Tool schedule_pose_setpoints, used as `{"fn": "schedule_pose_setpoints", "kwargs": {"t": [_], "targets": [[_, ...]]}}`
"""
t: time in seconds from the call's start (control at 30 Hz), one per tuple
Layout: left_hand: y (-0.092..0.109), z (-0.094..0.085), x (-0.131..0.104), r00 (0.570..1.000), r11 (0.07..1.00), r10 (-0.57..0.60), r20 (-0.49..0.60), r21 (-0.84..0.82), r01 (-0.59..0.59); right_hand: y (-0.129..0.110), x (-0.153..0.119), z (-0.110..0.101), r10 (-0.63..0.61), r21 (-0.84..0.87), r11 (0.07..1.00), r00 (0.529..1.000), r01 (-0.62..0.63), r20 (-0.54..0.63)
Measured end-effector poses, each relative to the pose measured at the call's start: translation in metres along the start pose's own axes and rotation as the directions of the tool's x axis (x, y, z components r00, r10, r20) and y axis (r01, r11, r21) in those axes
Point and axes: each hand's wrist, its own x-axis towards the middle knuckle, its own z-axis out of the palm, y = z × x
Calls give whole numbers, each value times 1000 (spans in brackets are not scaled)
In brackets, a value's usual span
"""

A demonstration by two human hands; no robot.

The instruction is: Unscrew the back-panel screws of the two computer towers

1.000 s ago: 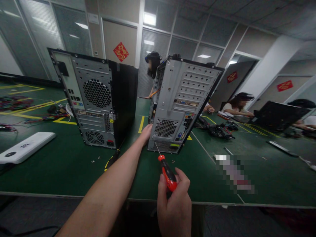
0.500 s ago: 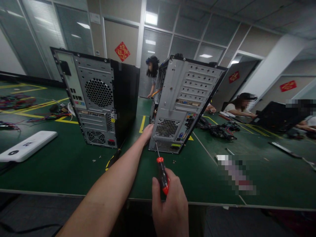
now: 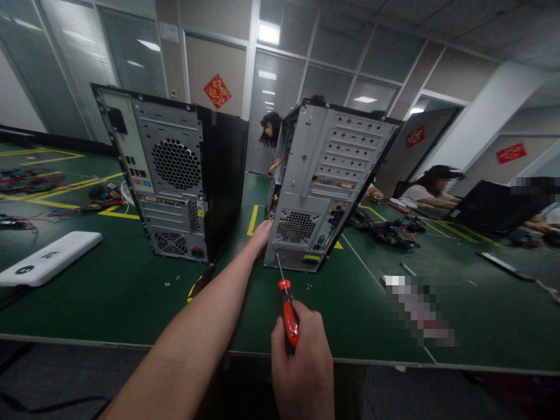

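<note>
My right hand (image 3: 306,350) is closed around the handle of a red and black screwdriver (image 3: 289,318). Its tip meets the lower left corner of the back of a grey computer case (image 3: 301,175), by the power supply grille. Against the left side of this case rests my left hand (image 3: 263,234); its fingers are hidden behind the case edge. Small screws (image 3: 309,286) lie on the table just right of the screwdriver. A second computer case (image 3: 175,169), with a black side panel, stands upright to the left.
A white power bank (image 3: 52,256) lies at the left on the green table (image 3: 131,315). Loose screws (image 3: 167,284) and a yellow-black tool handle (image 3: 201,283) are near the left case. Bundled black cables (image 3: 389,230) lie at the right. Several people sit or stand beyond.
The screwdriver handle has turned in my right hand, so more red faces me. Its tip stays at the same spot. My left hand has not moved. A person behind has shifted.
</note>
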Motion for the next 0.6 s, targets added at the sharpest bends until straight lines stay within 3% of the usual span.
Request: {"fn": "schedule_pose_setpoints", "kwargs": {"t": [0.17,0.4,0.6], "targets": [[2,0,0,996,994,-95,6,-57,95,0,0,2,-1,12,1000,1000,1,26],[0,-1,0,998,998,-55,7,-18,55,-5,1,-3,112,13,994,991,-113,75],[0,-1,0,997,997,-71,11,-7,71,-3,0,0,158,55,986,987,-159,20]]}}
